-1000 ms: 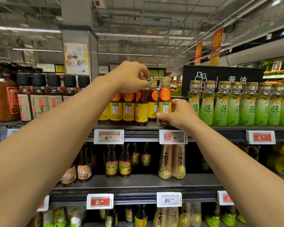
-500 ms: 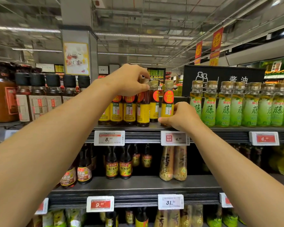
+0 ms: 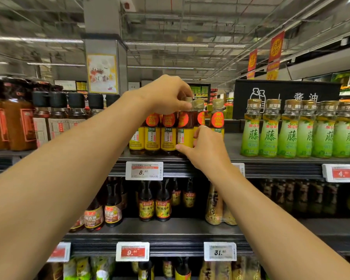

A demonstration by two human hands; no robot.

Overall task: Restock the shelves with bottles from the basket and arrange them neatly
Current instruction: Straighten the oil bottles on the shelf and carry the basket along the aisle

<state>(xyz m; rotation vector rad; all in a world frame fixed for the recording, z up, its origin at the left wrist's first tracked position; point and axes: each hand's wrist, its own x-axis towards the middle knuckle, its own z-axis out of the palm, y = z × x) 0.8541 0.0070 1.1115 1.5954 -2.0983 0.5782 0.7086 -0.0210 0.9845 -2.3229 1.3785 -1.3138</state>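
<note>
Currently, both forearms reach up toward the top shelf (image 3: pixel 275 161). Nearest, the right hand (image 3: pixel 205 149) curls round the lower body of the yellow-labelled bottle (image 3: pixel 185 131), thumb on its front. Just beyond, at 12 o'clock from it, the left hand (image 3: pixel 166 96) pinches that bottle's cap with curled fingertips. The bottle stands upright at the shelf's front edge, touching the row of matching bottles (image 3: pixel 153 136) at its 9 o'clock. Farther along at 3 o'clock, well apart, stands a row of green bottles (image 3: pixel 289 130). Dark-capped bottles (image 3: pixel 58 118) occupy the 9 o'clock end.
</note>
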